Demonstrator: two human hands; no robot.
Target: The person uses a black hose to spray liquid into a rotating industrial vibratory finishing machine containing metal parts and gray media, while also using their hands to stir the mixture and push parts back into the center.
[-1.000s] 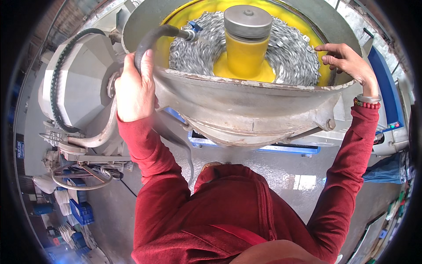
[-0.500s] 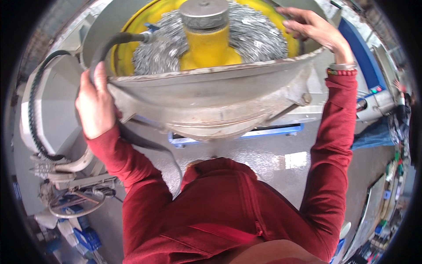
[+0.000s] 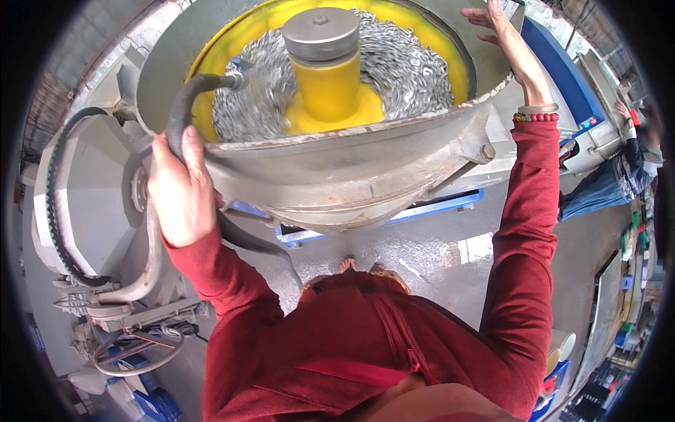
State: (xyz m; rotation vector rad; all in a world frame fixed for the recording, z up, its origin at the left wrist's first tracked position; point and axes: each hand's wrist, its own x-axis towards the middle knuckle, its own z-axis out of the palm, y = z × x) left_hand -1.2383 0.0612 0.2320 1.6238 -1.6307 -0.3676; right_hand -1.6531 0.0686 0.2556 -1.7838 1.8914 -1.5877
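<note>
My left hand [image 3: 184, 193] is closed round a dark hose [image 3: 188, 98] at the left of a big grey bowl machine [image 3: 365, 169]. The hose arches over the rim and ends in a metal nozzle with a blue valve handle [image 3: 238, 70]. Its tip points at a mass of small shiny metal pieces [image 3: 418, 81], partly blurred, inside the yellow-lined bowl. From their middle rises a yellow column [image 3: 325, 88] with a round metal cap [image 3: 320, 34]. At the bowl's right rim my right hand [image 3: 510, 43] has its fingers stretched out, with nothing visible in them.
On the left stands a grey polygonal drum [image 3: 95, 190] with a dark braided belt round it. Below it is a handwheel [image 3: 137, 352]. A blue machine panel [image 3: 562, 77] lies beyond my right arm. Another person [image 3: 619, 176] is at the far right.
My right hand has gone from over the bowl's inner edge to the rim, its fingers now straighter. The view has shifted, showing more of the bowl's inside. My left hand keeps the hose.
</note>
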